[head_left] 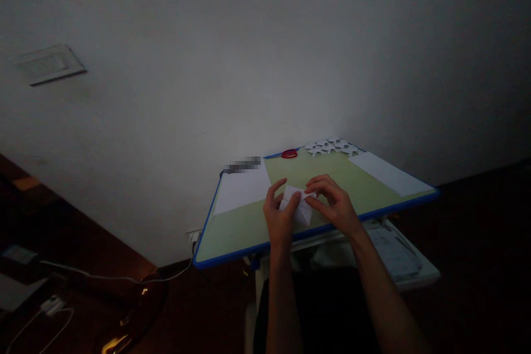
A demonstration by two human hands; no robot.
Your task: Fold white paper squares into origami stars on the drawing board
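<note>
At the far left of the green, blue-edged desk (230, 232) lies a smooth white sheet (243, 191), flat and matte. Next comes the left hand (280, 215), part curled: its thumb presses the face of a small folded paper (304, 215), while the index finger stands up clear of it. This paper is held above the near edge of the desk, crisp and angular, with flat facets and pointed corners. Beyond it, at the back edge, sits a red looped tool (289, 153), glossy and rounded. The right hand (337, 204) is nearly closed, its thumb and fingertips pinching a narrow flap on the paper's right side. The step looks like shaping or creasing that flap, though the dim light hides the exact fold; the next move seems to call for a steady left hold and a light, precise pinch. Behind stand rows of spiky white folded pieces (332, 147); farthest right, another plain sheet (392, 173) lies flat.
</note>
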